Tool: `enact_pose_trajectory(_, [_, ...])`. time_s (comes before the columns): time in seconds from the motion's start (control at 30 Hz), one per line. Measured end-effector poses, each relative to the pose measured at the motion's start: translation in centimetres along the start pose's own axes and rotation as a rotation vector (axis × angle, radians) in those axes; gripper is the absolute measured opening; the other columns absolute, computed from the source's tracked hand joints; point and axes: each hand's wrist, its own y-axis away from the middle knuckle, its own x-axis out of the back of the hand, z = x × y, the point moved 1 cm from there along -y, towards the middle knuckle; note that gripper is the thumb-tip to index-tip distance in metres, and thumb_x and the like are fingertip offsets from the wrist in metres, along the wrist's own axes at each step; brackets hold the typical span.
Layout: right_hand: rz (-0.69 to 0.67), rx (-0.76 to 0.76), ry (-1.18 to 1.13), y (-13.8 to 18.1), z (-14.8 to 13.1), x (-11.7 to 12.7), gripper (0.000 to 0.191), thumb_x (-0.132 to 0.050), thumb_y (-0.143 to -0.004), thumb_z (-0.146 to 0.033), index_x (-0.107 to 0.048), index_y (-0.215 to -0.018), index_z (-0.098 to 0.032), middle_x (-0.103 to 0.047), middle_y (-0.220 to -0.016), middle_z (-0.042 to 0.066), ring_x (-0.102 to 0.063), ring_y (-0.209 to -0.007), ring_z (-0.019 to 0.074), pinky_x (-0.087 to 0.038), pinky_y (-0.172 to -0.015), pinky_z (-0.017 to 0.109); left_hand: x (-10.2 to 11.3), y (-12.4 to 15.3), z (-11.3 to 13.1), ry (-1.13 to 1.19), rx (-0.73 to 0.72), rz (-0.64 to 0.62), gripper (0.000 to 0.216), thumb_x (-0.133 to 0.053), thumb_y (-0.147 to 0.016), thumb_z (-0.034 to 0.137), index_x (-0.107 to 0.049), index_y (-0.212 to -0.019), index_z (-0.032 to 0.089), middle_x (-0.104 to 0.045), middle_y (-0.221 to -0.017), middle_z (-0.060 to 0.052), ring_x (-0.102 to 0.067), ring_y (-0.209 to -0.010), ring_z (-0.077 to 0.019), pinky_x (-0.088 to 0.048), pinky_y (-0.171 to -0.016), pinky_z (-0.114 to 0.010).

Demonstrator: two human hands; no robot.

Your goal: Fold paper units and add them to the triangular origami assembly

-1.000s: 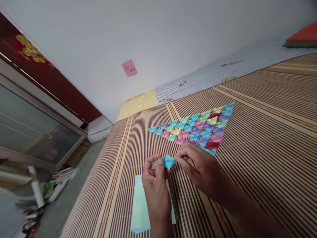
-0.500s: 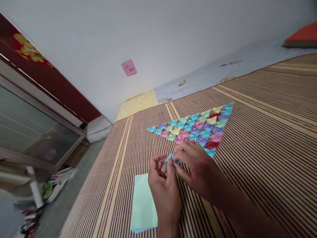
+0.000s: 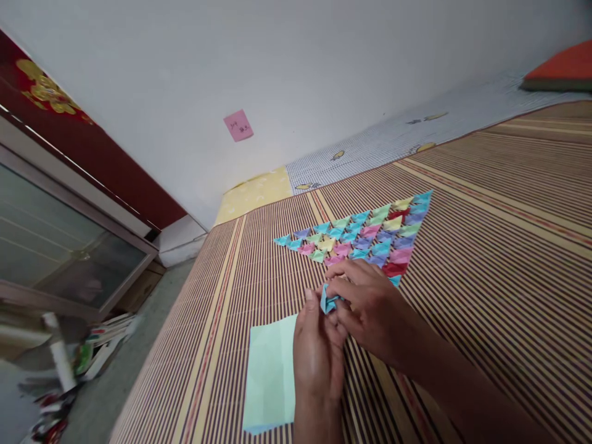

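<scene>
My right hand (image 3: 372, 308) pinches a small blue folded paper piece (image 3: 328, 301) between thumb and fingers. Just beneath it, my left hand (image 3: 318, 354) is turned palm up, its thumb stretched out beside the paper and its fingers partly hidden by the right hand. Beyond both hands lies a triangle of folded paper pieces (image 3: 343, 249) in rows of blue, green, pink, purple, yellow and red. My right hand covers part of its near edge. A stack of pale green paper (image 3: 271, 376), with blue showing at its bottom edge, lies left of my left hand.
A striped mat (image 3: 485, 246) covers the bed-like surface, whose left edge drops to a grey floor (image 3: 120, 351). A pink note (image 3: 238, 126) is stuck on the white wall. Clutter (image 3: 60, 370) lies at lower left, and an orange cushion-like thing (image 3: 562, 68) sits at far right.
My left thumb and fingers have come off the blue paper, and that hand has opened and shifted right. The paper has turned in my right hand's fingers. The view moved slightly.
</scene>
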Motion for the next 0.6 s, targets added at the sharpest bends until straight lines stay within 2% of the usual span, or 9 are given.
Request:
enact_pose_trajectory(0.1, [-0.014,0.009,0.046,0.0,0.0,-0.1,0.018,-0.057,-0.076,-0.001,-0.061,-0.080,-0.018,-0.065,-0.107,0.010,-0.056,-0.102,0.0310,-0.041,-0.084,0.044,-0.1,-0.2,-0.1,0.113,0.030,0.011,0.025,-0.079,-0.081,0.035,-0.070,-0.079,0.012,-0.072,-0.077,-0.006,-0.069,-0.070,-0.0142,-0.057,-0.075,-0.027])
enact_pose_trajectory(0.23, [-0.025,0.046,0.111,0.0,0.1,0.1,0.016,-0.060,-0.080,-0.003,-0.064,-0.084,-0.018,-0.066,-0.112,0.012,-0.056,-0.106,0.0329,-0.041,-0.085,0.044,0.0,-0.3,0.0,0.156,0.028,0.063,0.018,-0.082,-0.078,0.024,-0.069,-0.078,0.012,-0.074,-0.077,-0.007,-0.070,-0.071,-0.0149,-0.057,-0.075,-0.027])
enact_pose_trajectory(0.37, [-0.018,0.073,0.141,0.0,0.6,0.3,0.012,-0.064,-0.082,-0.007,-0.065,-0.085,-0.019,-0.066,-0.115,0.011,-0.056,-0.108,0.0329,-0.040,-0.085,0.043,0.3,-0.4,-0.2,0.152,0.052,0.078,0.018,-0.078,-0.082,0.026,-0.069,-0.078,0.011,-0.074,-0.079,-0.009,-0.072,-0.075,-0.0180,-0.058,-0.078,-0.032])
enact_pose_trajectory(0.6, [-0.029,0.093,0.065,0.0,1.6,-0.7,0.016,-0.066,-0.081,-0.004,-0.062,-0.083,-0.019,-0.067,-0.111,0.008,-0.058,-0.105,0.0291,-0.041,-0.085,0.040,0.8,-0.8,-0.2,0.111,0.078,0.078,0.028,-0.060,-0.097,0.030,-0.072,-0.085,0.008,-0.076,-0.083,-0.013,-0.073,-0.071,-0.0178,-0.059,-0.077,-0.033])
